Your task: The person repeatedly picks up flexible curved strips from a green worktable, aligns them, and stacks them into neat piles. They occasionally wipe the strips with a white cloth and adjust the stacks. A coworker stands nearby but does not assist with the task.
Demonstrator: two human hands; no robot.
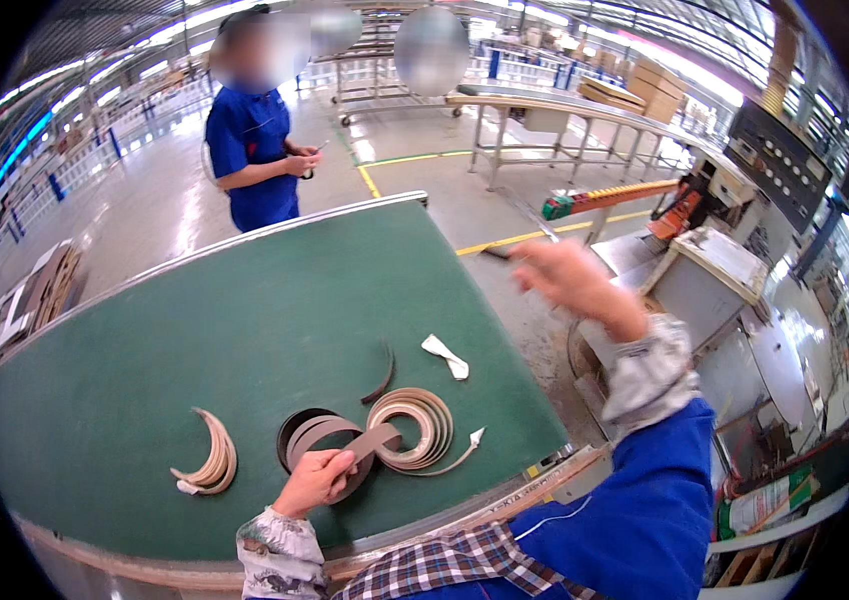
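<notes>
My left hand [314, 482] is closed on a grey-brown edge banding strip [376, 440], thumb on top, low over the green table. The strip runs from a loose coil [319, 430] beside the hand. Right of it lies a beige coil [426, 425] of banding with its pale tail end sticking out. My right hand [574, 285] is raised past the table's right edge, its fingers smeared by motion. A short dark piece [494, 252] shows just beyond its fingertips; whether the hand holds it I cannot tell.
On the green table [194, 340] lie a bundle of beige strips [212, 455], a short dark offcut [382, 375] and a white twisted scrap [444, 356]. A person in blue [254, 150] stands beyond the far edge. A machine with a control panel [774, 160] stands at right.
</notes>
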